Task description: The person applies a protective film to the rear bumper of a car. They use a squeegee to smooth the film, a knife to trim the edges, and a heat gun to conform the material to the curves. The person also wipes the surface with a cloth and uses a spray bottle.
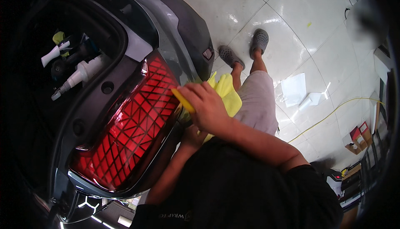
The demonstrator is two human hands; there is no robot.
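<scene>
The head view (fisheye) looks down, close above both hands (211,107).

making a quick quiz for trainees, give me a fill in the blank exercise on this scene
1. The ____ hand holds a thin, flat yellow tool.
2. The glossy, geometrically patterned car light is ____.
3. The grey, perforated clogs number ____.

Missing words: right; red; two.

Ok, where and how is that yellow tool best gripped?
Grip the yellow tool probably along its long edge away from the red tail light, coming from the picture's right, fingers and thumb on opposite faces. It looks thin and straight, its exposed edge faces the light, and the right hand holds it from that side.
</scene>
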